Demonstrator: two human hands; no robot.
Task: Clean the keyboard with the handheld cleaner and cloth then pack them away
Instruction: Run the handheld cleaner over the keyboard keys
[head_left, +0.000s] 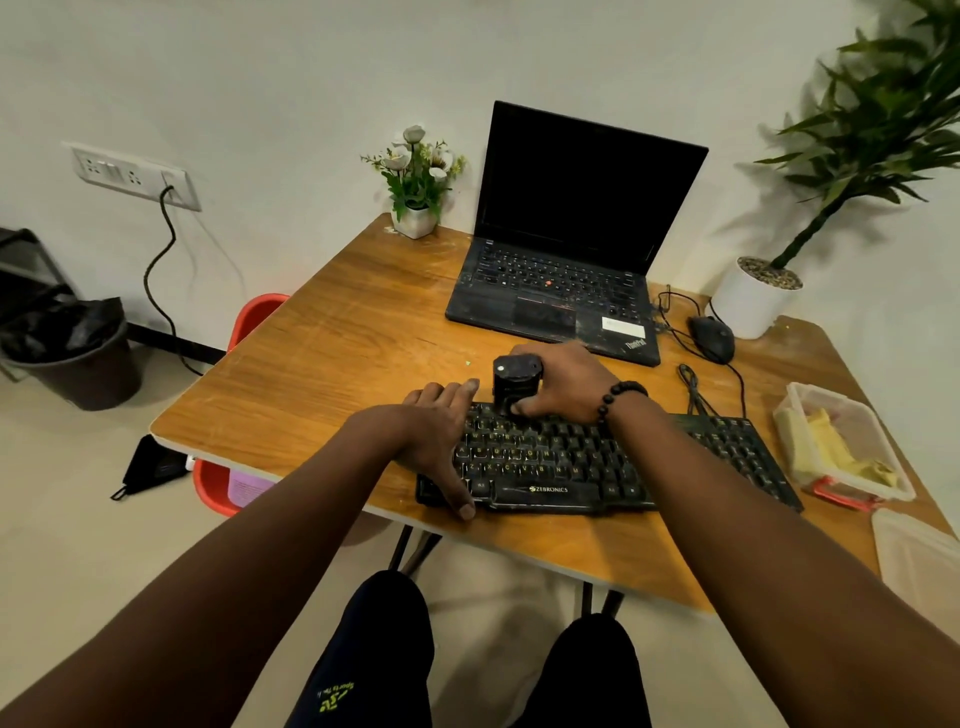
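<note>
The small black cleaner (515, 383) is held by the right hand (563, 382), with fingers wrapped round it. It is stood upright on the top left keys of the keyboard (613, 460). The left hand (441, 441) is laid flat and open on the keyboard's left end, and nothing is held in it. The keyboard is black, flat and dusty, with yellow letters on the keys. "ZEBRONICS" is written in white near its front edge. It is placed near the front of the brown wooden table (332, 358). A yellow cloth (831, 449) is kept in a clear plastic box (878, 457) just to the right. A black laptop (566, 249) marked "ThinkPad" is set open behind.
</note>
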